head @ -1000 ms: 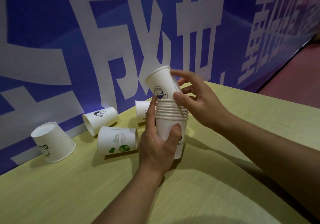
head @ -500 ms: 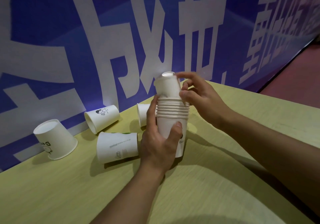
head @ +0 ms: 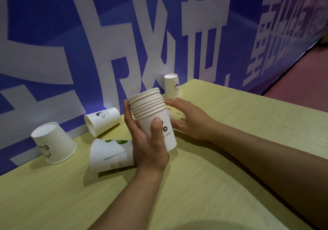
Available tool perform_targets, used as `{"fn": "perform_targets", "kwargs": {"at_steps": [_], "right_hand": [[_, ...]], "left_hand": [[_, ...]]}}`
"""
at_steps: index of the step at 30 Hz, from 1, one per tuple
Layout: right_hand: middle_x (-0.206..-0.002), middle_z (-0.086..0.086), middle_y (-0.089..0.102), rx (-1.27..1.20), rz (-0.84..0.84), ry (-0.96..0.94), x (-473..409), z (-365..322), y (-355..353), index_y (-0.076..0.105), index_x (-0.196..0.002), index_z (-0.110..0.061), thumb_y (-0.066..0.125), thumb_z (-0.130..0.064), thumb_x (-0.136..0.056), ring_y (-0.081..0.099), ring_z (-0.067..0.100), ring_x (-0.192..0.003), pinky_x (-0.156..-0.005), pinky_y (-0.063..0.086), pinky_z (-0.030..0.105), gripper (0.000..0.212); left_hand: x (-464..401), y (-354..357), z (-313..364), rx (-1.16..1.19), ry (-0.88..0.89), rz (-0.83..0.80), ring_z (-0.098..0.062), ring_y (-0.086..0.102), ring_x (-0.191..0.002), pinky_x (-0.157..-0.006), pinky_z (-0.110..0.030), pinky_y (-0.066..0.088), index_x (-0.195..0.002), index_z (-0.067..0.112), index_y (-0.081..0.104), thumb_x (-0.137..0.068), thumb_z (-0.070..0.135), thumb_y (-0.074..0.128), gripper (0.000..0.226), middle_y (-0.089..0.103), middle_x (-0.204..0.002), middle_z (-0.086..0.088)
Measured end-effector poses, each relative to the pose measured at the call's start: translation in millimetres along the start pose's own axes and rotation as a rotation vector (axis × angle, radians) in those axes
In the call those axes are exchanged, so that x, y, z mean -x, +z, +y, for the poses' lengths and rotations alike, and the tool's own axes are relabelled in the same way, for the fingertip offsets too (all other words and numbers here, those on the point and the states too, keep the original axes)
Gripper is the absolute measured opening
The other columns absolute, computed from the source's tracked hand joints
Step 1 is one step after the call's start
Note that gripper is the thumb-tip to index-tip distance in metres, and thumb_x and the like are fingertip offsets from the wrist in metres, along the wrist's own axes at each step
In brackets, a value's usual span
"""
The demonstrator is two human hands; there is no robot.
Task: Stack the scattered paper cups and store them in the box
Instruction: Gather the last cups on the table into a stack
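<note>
The left hand (head: pixel 149 141) has its grip curled around the stack of paper cups (head: pixel 154 116) above the counter (head: pixel 230 158); the right hand (head: pixel 191 119), fingers straight, touches its side.

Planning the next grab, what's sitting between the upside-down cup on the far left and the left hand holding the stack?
In the head view, the cup with green print lies on its side between the upside-down cup and the left hand, touching the hand.
</note>
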State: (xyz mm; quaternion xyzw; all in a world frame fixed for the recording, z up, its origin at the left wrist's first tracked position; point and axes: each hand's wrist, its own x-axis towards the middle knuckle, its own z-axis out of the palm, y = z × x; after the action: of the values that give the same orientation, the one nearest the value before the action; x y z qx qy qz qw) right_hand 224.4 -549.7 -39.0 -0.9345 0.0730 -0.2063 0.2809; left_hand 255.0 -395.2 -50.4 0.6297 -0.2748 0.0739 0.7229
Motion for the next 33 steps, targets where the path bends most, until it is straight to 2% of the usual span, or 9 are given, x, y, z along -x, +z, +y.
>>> {"fn": "perform_targets", "kwargs": {"at_steps": [6, 10, 16, 19, 23, 25, 28, 31, 33], "right_hand": [[-0.120, -0.012, 0.059, -0.042, 0.082, 0.050, -9.7, 2.5, 2.9, 0.057, -0.116, -0.029, 0.078, -0.040, -0.079, 0.053, 0.007, -0.109, -0.104, 0.048, 0.039, 0.044], [-0.121, -0.006, 0.054, -0.055, 0.143, 0.103, -9.9, 4.6, -8.3, 0.051, -0.122, -0.028, 0.081, -0.037, -0.078, 0.056, 0.013, -0.104, -0.091, 0.055, 0.028, 0.054], [-0.137, 0.000, 0.044, 0.065, -0.133, 0.146, -3.3, 9.2, -30.9, 0.018, -0.149, -0.046, 0.070, -0.040, -0.085, 0.051, 0.016, -0.109, -0.090, 0.057, 0.036, 0.083], [-0.134, 0.003, 0.044, 0.122, -0.237, 0.169, -1.1, 6.1, -46.0, 0.020, -0.150, -0.046, 0.063, -0.041, -0.090, 0.050, 0.020, -0.109, -0.092, 0.054, 0.035, 0.075], [-0.120, -0.002, 0.046, 0.092, -0.337, 0.219, 2.7, 6.8, -60.7, 0.025, -0.146, -0.041, 0.064, -0.037, -0.090, 0.057, 0.015, -0.087, -0.072, 0.053, 0.020, 0.068], [-0.118, -0.002, 0.047, 0.056, -0.225, 0.204, 4.1, 8.4, -63.2, 0.026, -0.144, -0.041, 0.069, -0.034, -0.087, 0.058, 0.013, -0.082, -0.062, 0.051, 0.014, 0.071], [-0.111, -0.006, 0.047, -0.151, 0.158, 0.104, 5.5, 5.3, -68.3, 0.028, -0.143, -0.039, 0.074, -0.026, -0.085, 0.060, 0.013, -0.082, -0.053, 0.051, 0.013, 0.075], [-0.110, -0.014, 0.042, -0.405, 0.461, -0.018, 5.6, -4.8, -73.9, 0.026, -0.138, -0.044, 0.073, -0.025, -0.086, 0.060, 0.014, -0.095, -0.065, 0.057, 0.019, 0.072], [-0.118, -0.008, 0.043, -0.508, 0.491, -0.061, 8.0, -13.4, -72.7, 0.025, -0.136, -0.046, 0.072, -0.031, -0.084, 0.059, 0.019, -0.103, -0.075, 0.060, 0.026, 0.072]], "left_hand": [[-1.1, -0.6, 1.4, 0.023, -0.068, 0.011, 0.002, 0.066, -0.085, -0.059, -0.020, 0.056, -0.136, 0.062, 0.016, -0.069, 0.068, 0.049, 0.075, 0.052, -0.121, 0.011], [-1.1, -1.3, 2.3, 0.015, -0.072, -0.001, -0.001, 0.067, -0.088, -0.061, -0.023, 0.057, -0.135, 0.063, 0.016, -0.068, 0.069, 0.049, 0.075, 0.052, -0.125, 0.006], [0.4, -1.5, 5.3, 0.025, -0.097, -0.016, -0.005, 0.069, -0.083, -0.055, -0.016, 0.053, -0.132, 0.065, 0.018, -0.065, 0.069, 0.049, 0.074, 0.058, -0.123, -0.001], [1.0, -2.1, 6.7, 0.030, -0.097, -0.035, -0.003, 0.068, -0.081, -0.054, -0.015, 0.052, -0.137, 0.059, 0.018, -0.067, 0.067, 0.051, 0.077, 0.058, -0.121, -0.001], [2.3, -1.1, 8.8, 0.026, -0.083, -0.057, 0.000, 0.068, -0.078, -0.052, -0.013, 0.050, -0.140, 0.053, 0.019, -0.079, 0.048, 0.051, 0.069, 0.059, -0.116, -0.001], [1.9, -0.5, 8.0, 0.031, -0.066, -0.073, -0.002, 0.068, -0.076, -0.053, -0.015, 0.051, -0.140, 0.054, 0.021, -0.076, 0.053, 0.055, 0.072, 0.060, -0.114, 0.000], [2.3, -0.5, 2.9, 0.019, -0.055, -0.128, -0.009, 0.071, -0.078, -0.058, -0.025, 0.057, -0.137, 0.064, 0.024, -0.069, 0.064, 0.056, 0.075, 0.063, -0.116, 0.006], [4.5, 0.1, -0.3, -0.040, -0.049, -0.250, -0.012, 0.072, -0.087, -0.072, -0.045, 0.063, -0.139, 0.068, 0.026, -0.071, 0.065, 0.057, 0.075, 0.064, -0.121, 0.010], [5.9, 1.0, 0.1, -0.081, -0.019, -0.327, -0.008, 0.070, -0.096, -0.079, -0.045, 0.062, -0.139, 0.070, 0.025, -0.072, 0.065, 0.057, 0.074, 0.063, -0.127, 0.015]]}}
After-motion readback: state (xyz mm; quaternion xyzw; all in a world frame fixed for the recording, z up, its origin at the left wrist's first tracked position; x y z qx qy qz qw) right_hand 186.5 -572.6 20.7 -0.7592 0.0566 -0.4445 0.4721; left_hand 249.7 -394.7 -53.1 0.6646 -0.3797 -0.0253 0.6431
